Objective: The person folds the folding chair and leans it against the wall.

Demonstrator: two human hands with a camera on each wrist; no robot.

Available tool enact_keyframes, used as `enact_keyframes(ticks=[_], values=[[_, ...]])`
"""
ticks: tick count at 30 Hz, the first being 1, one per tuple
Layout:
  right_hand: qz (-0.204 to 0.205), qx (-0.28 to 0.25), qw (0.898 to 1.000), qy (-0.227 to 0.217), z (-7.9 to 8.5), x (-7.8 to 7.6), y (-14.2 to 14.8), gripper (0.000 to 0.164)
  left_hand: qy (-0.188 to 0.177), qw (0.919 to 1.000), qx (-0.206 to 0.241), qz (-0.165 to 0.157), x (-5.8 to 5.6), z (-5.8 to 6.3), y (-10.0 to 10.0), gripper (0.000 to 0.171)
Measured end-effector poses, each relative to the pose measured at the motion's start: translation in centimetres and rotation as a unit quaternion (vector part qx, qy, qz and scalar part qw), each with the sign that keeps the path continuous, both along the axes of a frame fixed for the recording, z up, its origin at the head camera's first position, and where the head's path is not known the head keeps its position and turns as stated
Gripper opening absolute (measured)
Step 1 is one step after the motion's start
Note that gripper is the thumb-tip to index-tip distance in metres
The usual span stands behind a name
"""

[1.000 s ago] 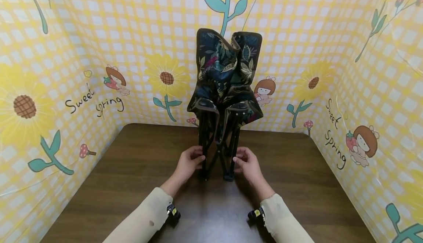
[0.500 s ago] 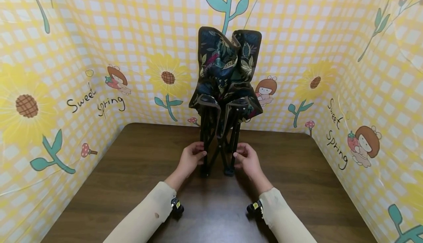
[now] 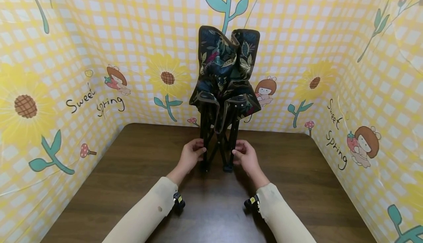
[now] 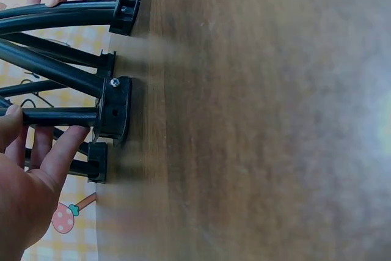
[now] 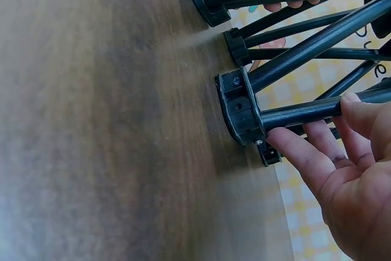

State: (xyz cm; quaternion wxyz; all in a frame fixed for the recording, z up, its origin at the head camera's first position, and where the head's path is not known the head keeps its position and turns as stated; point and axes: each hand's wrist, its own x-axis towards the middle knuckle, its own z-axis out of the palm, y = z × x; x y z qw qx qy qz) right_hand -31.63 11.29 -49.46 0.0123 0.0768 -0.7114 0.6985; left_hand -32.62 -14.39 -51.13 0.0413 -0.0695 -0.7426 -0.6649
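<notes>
A folding camp chair (image 3: 219,61) with dark floral fabric stands upright, partly folded, toward the back of the table. Its fabric back and seat bunch inward above crossed black tube legs. My left hand (image 3: 190,156) holds the left front leg low down, thumb in front and fingers behind. Opposite it, my right hand (image 3: 247,156) grips the right front leg (image 5: 299,114) the same way. In the left wrist view, a black plastic foot (image 4: 115,111) sits at the tube's end, close over the wood. Part of the rear legs is hidden behind the front ones.
The brown wooden table (image 3: 132,184) runs back to a yellow checked cloth wall (image 3: 148,33) with flower prints. This cloth also encloses the left and right sides. The chair's back overlaps the rear cloth in the head view.
The chair has shifted a little away from me, toward the table's back. Both hands have moved forward with it, keeping their hold on the front legs.
</notes>
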Motion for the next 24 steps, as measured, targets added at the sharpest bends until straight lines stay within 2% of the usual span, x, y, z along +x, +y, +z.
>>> enact_keyframes(ticks=[2,12,20,24], values=[[0.002,0.000,1.000,0.001,0.5,0.1,-0.1,0.039,-0.002,1.0000,-0.001,0.007,-0.5,-0.4,0.0,0.030],[-0.003,0.003,1.000,0.005,0.5,-0.9,-0.4,0.040,0.008,0.9998,-0.011,0.017,-1.5,-0.2,0.3,0.028],[-0.016,0.005,1.000,0.001,-1.8,-3.3,-0.2,0.041,0.018,0.9995,-0.023,0.014,-2.2,-0.2,0.4,0.033],[-0.033,0.017,0.999,0.011,-2.3,-4.1,-0.4,0.038,0.015,0.9995,-0.026,0.011,-2.5,-0.1,0.3,0.035]])
